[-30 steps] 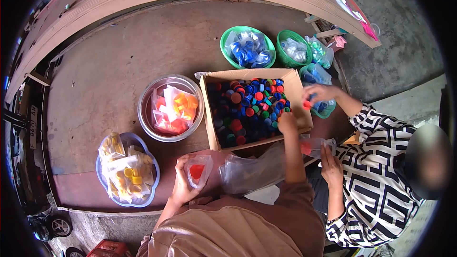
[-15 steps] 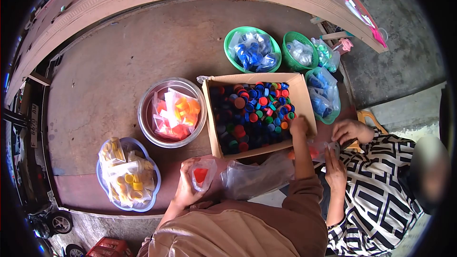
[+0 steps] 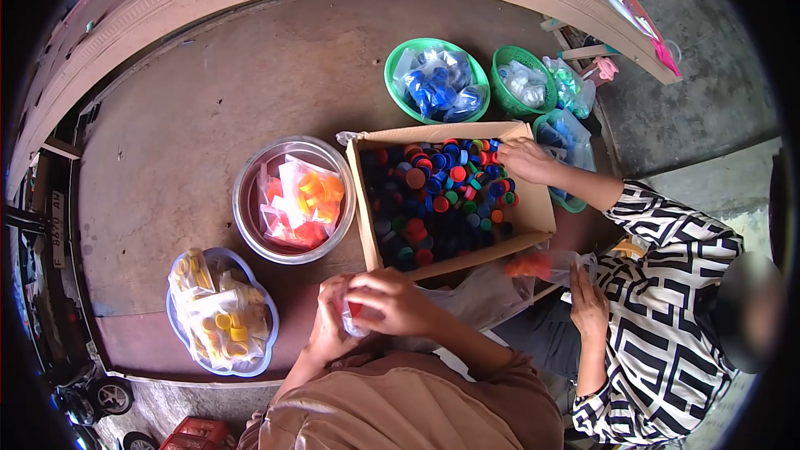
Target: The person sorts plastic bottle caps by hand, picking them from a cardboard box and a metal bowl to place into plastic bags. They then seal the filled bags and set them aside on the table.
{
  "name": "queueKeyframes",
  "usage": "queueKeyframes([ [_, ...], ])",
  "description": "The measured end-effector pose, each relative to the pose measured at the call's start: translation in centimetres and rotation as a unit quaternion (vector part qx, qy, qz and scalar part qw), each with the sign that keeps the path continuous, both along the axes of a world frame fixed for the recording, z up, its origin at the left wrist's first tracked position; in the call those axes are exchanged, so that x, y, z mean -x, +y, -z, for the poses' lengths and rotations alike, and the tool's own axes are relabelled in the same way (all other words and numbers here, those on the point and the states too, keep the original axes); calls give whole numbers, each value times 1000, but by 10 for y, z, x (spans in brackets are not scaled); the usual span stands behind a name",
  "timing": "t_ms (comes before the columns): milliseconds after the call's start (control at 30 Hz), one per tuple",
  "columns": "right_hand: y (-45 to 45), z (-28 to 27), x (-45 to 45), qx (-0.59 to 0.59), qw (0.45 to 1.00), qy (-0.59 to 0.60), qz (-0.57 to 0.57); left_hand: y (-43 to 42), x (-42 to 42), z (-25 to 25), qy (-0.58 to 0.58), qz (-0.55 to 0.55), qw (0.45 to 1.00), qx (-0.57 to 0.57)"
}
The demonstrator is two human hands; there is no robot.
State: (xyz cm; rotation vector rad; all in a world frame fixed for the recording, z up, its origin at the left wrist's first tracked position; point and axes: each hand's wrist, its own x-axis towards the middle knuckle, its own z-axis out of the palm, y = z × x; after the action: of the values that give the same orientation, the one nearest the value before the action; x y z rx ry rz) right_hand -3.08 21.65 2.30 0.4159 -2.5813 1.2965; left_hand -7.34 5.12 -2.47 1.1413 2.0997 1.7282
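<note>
Near the table's front edge, my left hand (image 3: 330,325) grips a small clear plastic bag (image 3: 353,322) with something red inside. Curled over the top of that bag is my right hand (image 3: 392,302); whether it holds a cap is hidden. Just beyond my hands stands a cardboard box (image 3: 363,215) of loose caps (image 3: 440,185) in blue, red, green and orange. Flat clear bags (image 3: 467,298) lie between the box and my right forearm. A co-worker's hand (image 3: 525,158) reaches over the box's right side, and their other hand (image 3: 588,304) holds a bag with red caps (image 3: 530,264).
A metal bowl (image 3: 242,215) of bagged red and orange caps is left of the box. Nearer the front left is a blue basin (image 3: 272,332) with bagged yellow caps. Green baskets (image 3: 388,75) with filled bags stand behind the box. The co-worker sits at the right.
My right hand has left the box and come to the bag in my left hand. One co-worker's hand has moved from their bag to the box.
</note>
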Motion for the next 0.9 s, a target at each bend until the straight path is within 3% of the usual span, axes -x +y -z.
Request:
queueKeyframes([
  [67, 28, -11, 2, 59, 995, -39, 64, -1, -2, 3, -12, -23, 1000, -1],
  [100, 52, -15, 5, 35, 991, -52, 119, -4, -1, 3, -5, -19, 1000, 10],
  [133, 76, 0, 3, 41, 966, -114, 229, -7, 1, 3, 2, -13, 1000, 19],
  [167, 107, 15, -3, -33, 937, -182, 297, -8, 3, 2, 9, -8, 1000, 28],
  [233, 167, 49, -19, -272, 836, -388, 277, -7, 6, -1, 11, -9, 1000, 26],
  [267, 194, 76, -26, -272, 797, -489, 228, -7, 6, -2, 12, -11, 1000, 25],
  [367, 218, 113, -35, -277, 782, -510, 226, -4, 6, 3, 14, -12, 1000, 22],
  [400, 211, 103, -28, -291, 759, -525, 253, -3, 6, 4, 10, -12, 1000, 17],
  [500, 204, 101, -29, -296, 771, -486, 285, -3, 6, 4, 2, -7, 1000, 13],
  [600, 222, 129, -45, -247, 826, -429, 269, -3, 5, 5, -2, -3, 1000, 11],
  [700, 229, 142, -44, -249, 825, -439, 255, -4, 4, 10, -18, -7, 1000, 5],
  [800, 225, 140, -40, -261, 828, -375, 325, -3, 5, 8, -17, -13, 1000, 3],
  [900, 216, 133, -30, -152, 796, -289, 510, -4, 4, 9, -13, -25, 1000, 3],
])
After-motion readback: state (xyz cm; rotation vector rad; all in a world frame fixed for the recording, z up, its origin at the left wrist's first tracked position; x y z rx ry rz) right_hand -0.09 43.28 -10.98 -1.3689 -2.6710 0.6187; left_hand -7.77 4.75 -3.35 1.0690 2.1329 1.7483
